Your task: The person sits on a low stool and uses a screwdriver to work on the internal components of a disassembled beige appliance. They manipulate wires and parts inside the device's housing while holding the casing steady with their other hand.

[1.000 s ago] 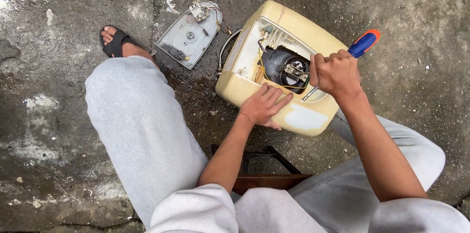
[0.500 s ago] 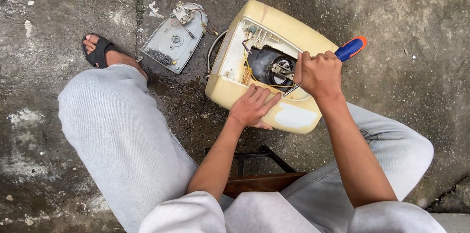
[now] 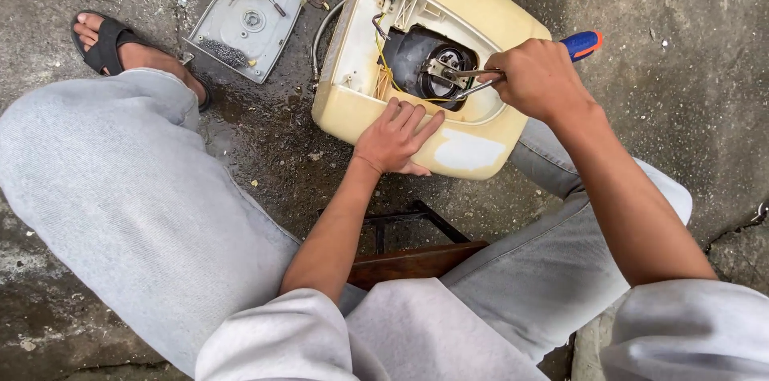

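A: Big picture first: wet, cracked concrete floor (image 3: 681,108), and a person seated low on a small wooden stool (image 3: 412,261), light grey trousers (image 3: 136,205) filling the near half of the view.

B: And right in the middle, far side, the cream-yellow appliance housing (image 3: 448,20). It lies open side up on the floor, between the knees, its near edge just past the stool.

A: Inside it, a black motor (image 3: 416,60) sits in the recess, with yellow wires (image 3: 383,68) running down its left side.

B: Off to the far left lies the grey cover plate (image 3: 244,24), flat on the floor, a small switch part and thin wires at its far end. It's just beside the housing, not touching as far as I can tell.

A: Left foot in a black sandal (image 3: 104,44), far left, near that plate.

B: Now the hands. Left hand (image 3: 394,139) is pressed flat on the housing's near rim, fingers stretched out and spread, gripping nothing.

A: Right hand (image 3: 541,80) is wrapped in a tight fist around a screwdriver (image 3: 581,43); the blue handle with its orange tip pokes out to the right.

B: The metal shaft reaches left to a bracket on top of the motor. Tip appears to touch it.
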